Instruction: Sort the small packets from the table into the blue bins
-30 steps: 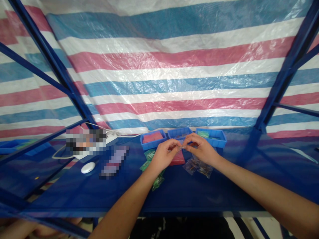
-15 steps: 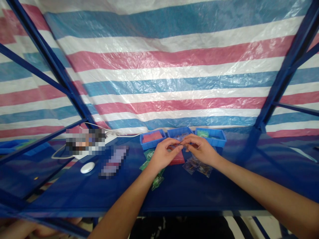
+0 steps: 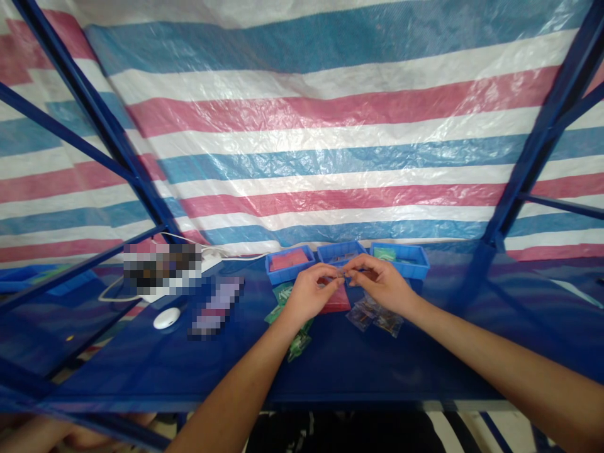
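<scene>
My left hand (image 3: 311,290) and my right hand (image 3: 380,283) meet fingertip to fingertip, each with thumb and fingers pinched. Whatever lies between them is too small to make out. Under my left fingers is a red plastic bag (image 3: 336,302), partly covered by the hand. Small clear bags with dark contents (image 3: 375,314) lie below my right hand. Green bags (image 3: 299,343) lie beside and partly behind my left wrist. Just beyond the hands stands the middle blue bin (image 3: 340,250), holding small clear bags.
A left blue bin (image 3: 289,261) holds red bags; a right blue bin (image 3: 401,259) holds green ones. On the left of the blue table (image 3: 358,371) are a white round case (image 3: 167,318), a blurred-out flat object (image 3: 217,307) and a white power strip (image 3: 210,261) with cables. Blue frame posts flank the table.
My fingertips have shifted very slightly, with the right fingers a little farther from the left. The bags and bins have stayed in place.
</scene>
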`<state>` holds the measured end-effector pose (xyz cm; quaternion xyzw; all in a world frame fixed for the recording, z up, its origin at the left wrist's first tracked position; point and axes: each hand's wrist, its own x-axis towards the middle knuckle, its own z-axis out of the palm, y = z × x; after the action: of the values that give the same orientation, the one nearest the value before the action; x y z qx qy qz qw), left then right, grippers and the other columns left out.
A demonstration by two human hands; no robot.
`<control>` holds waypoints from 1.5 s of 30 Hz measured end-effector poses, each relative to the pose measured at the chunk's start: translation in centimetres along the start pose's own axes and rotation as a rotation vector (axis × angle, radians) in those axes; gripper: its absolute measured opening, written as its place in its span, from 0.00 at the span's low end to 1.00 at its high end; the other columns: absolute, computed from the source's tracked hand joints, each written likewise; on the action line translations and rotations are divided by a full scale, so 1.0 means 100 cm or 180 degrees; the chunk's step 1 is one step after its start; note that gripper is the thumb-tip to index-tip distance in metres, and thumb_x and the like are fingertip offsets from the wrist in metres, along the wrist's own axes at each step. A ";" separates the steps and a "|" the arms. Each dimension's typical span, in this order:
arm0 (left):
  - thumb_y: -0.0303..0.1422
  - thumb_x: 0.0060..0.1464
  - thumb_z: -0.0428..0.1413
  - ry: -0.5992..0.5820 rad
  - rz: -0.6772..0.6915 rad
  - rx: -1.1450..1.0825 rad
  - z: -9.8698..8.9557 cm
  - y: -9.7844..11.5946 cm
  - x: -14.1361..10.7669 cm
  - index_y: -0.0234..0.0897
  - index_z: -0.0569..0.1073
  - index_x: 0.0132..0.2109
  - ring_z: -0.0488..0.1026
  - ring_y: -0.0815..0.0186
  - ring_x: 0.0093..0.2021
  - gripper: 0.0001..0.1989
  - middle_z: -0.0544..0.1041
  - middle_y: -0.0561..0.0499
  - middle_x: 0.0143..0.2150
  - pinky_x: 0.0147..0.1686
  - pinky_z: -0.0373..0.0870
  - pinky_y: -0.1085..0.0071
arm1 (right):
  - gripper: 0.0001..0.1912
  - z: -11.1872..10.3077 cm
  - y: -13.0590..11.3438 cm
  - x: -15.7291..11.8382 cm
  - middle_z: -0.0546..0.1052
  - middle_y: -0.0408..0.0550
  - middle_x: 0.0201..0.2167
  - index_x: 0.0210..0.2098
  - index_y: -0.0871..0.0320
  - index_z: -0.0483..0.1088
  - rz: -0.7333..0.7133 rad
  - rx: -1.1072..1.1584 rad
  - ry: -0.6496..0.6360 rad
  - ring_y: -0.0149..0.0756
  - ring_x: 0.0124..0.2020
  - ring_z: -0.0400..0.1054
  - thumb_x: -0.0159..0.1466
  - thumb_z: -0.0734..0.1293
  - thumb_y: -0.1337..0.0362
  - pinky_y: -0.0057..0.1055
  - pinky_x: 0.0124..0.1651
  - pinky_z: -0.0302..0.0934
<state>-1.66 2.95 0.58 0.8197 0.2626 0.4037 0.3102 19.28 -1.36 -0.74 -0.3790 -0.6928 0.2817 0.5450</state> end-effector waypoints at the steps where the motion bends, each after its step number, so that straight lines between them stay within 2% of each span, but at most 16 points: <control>1: 0.38 0.61 0.60 0.0025 0.0019 0.0007 0.000 0.000 0.000 0.37 0.82 0.42 0.78 0.59 0.49 0.09 0.79 0.43 0.51 0.47 0.76 0.65 | 0.11 -0.001 0.000 0.001 0.78 0.50 0.43 0.47 0.51 0.77 -0.0028 -0.0111 0.0113 0.42 0.44 0.75 0.67 0.69 0.57 0.39 0.45 0.74; 3: 0.38 0.60 0.61 0.0087 0.0076 0.0044 -0.001 -0.001 0.001 0.37 0.82 0.40 0.77 0.58 0.52 0.09 0.77 0.42 0.55 0.47 0.76 0.65 | 0.10 -0.003 -0.001 0.002 0.77 0.51 0.46 0.45 0.51 0.78 -0.0125 -0.0285 0.0204 0.43 0.47 0.74 0.67 0.70 0.57 0.40 0.46 0.73; 5: 0.37 0.60 0.61 0.0141 0.0127 0.0081 -0.001 0.000 0.001 0.37 0.82 0.40 0.76 0.57 0.54 0.09 0.76 0.42 0.57 0.48 0.75 0.65 | 0.09 -0.004 -0.003 0.003 0.75 0.52 0.49 0.43 0.51 0.79 -0.0234 -0.0332 0.0130 0.44 0.50 0.73 0.66 0.70 0.57 0.41 0.49 0.72; 9: 0.37 0.63 0.58 0.0053 -0.0036 -0.0060 -0.002 0.000 0.001 0.36 0.80 0.43 0.78 0.60 0.46 0.10 0.80 0.44 0.47 0.48 0.74 0.66 | 0.08 -0.001 -0.006 0.002 0.76 0.51 0.52 0.41 0.52 0.77 -0.0237 0.0001 -0.0110 0.44 0.55 0.72 0.65 0.71 0.56 0.43 0.56 0.69; 13: 0.38 0.63 0.58 -0.0090 -0.0224 -0.0412 0.000 -0.001 -0.001 0.35 0.77 0.44 0.78 0.62 0.42 0.11 0.81 0.46 0.44 0.45 0.74 0.68 | 0.08 0.002 -0.005 0.000 0.78 0.50 0.49 0.39 0.53 0.77 -0.0168 0.0126 -0.0366 0.42 0.52 0.73 0.65 0.72 0.56 0.42 0.57 0.68; 19: 0.40 0.61 0.60 0.0143 -0.0405 -0.0620 0.002 -0.008 0.000 0.37 0.70 0.50 0.79 0.64 0.36 0.15 0.81 0.49 0.38 0.40 0.75 0.69 | 0.10 -0.003 -0.002 0.003 0.80 0.49 0.44 0.43 0.52 0.79 -0.0146 -0.0221 -0.0283 0.42 0.46 0.75 0.68 0.68 0.55 0.42 0.53 0.70; 23: 0.39 0.62 0.59 0.0342 -0.0350 -0.0099 -0.002 -0.008 0.001 0.38 0.71 0.54 0.80 0.63 0.40 0.16 0.82 0.47 0.43 0.42 0.75 0.68 | 0.12 -0.009 0.003 0.005 0.78 0.51 0.48 0.47 0.51 0.78 -0.0194 -0.0613 0.0025 0.44 0.48 0.74 0.69 0.66 0.55 0.41 0.48 0.72; 25: 0.38 0.62 0.58 0.0301 -0.0155 0.0388 -0.005 -0.005 0.000 0.39 0.73 0.51 0.79 0.61 0.43 0.13 0.81 0.46 0.44 0.44 0.74 0.66 | 0.14 -0.014 0.008 0.007 0.76 0.53 0.53 0.52 0.51 0.76 -0.0377 -0.1088 0.0220 0.47 0.53 0.72 0.69 0.66 0.57 0.46 0.54 0.70; 28: 0.36 0.63 0.57 0.0022 0.0258 0.0921 -0.007 0.003 -0.003 0.39 0.77 0.47 0.77 0.59 0.46 0.09 0.79 0.45 0.44 0.48 0.73 0.64 | 0.24 -0.023 0.019 0.010 0.71 0.55 0.61 0.62 0.51 0.69 -0.0736 -0.1939 0.0276 0.54 0.64 0.63 0.67 0.68 0.60 0.56 0.67 0.58; 30: 0.35 0.64 0.56 -0.0170 0.0400 0.1050 -0.007 0.008 -0.004 0.39 0.77 0.47 0.76 0.59 0.48 0.09 0.79 0.45 0.45 0.49 0.72 0.64 | 0.28 -0.027 0.027 0.011 0.67 0.56 0.65 0.64 0.52 0.67 -0.0802 -0.2292 0.0100 0.56 0.67 0.58 0.66 0.69 0.61 0.60 0.70 0.53; 32: 0.34 0.64 0.55 -0.0279 0.0410 0.1106 -0.007 0.010 -0.004 0.39 0.77 0.47 0.75 0.59 0.48 0.09 0.78 0.45 0.45 0.48 0.72 0.65 | 0.27 -0.030 0.034 0.012 0.67 0.56 0.66 0.63 0.53 0.69 -0.0805 -0.2449 -0.0107 0.58 0.69 0.56 0.65 0.69 0.61 0.62 0.71 0.49; 35: 0.35 0.64 0.55 -0.0247 0.0331 0.1199 -0.007 0.009 -0.004 0.39 0.78 0.46 0.76 0.60 0.45 0.09 0.78 0.46 0.44 0.46 0.72 0.65 | 0.25 -0.031 0.032 0.013 0.71 0.55 0.62 0.62 0.53 0.70 -0.0841 -0.2417 -0.0179 0.57 0.68 0.58 0.65 0.69 0.63 0.64 0.71 0.49; 39: 0.36 0.64 0.54 -0.0046 0.0252 0.1303 -0.008 0.005 -0.004 0.38 0.78 0.45 0.76 0.60 0.42 0.09 0.78 0.46 0.42 0.44 0.72 0.66 | 0.19 -0.030 0.013 0.014 0.77 0.52 0.55 0.57 0.50 0.74 -0.1025 -0.2164 -0.0238 0.54 0.63 0.64 0.66 0.67 0.65 0.61 0.68 0.53; 43: 0.35 0.64 0.55 0.0047 0.0227 0.1348 -0.008 0.003 -0.004 0.39 0.78 0.45 0.76 0.60 0.42 0.09 0.78 0.47 0.41 0.43 0.71 0.66 | 0.15 -0.028 0.001 0.010 0.80 0.49 0.49 0.50 0.48 0.78 -0.1081 -0.1826 -0.1081 0.48 0.54 0.72 0.66 0.67 0.67 0.51 0.61 0.65; 45: 0.35 0.64 0.55 0.0030 0.0218 0.1326 -0.007 0.003 -0.005 0.40 0.78 0.45 0.76 0.60 0.42 0.09 0.79 0.47 0.41 0.42 0.71 0.66 | 0.17 -0.026 0.003 0.006 0.81 0.49 0.49 0.51 0.48 0.77 -0.0959 -0.1834 -0.1242 0.47 0.53 0.73 0.64 0.68 0.68 0.47 0.59 0.67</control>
<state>-2.46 2.66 0.89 0.8727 0.3138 0.3548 0.1189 21.79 -0.70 -0.03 -0.3497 -0.8824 0.0589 0.3092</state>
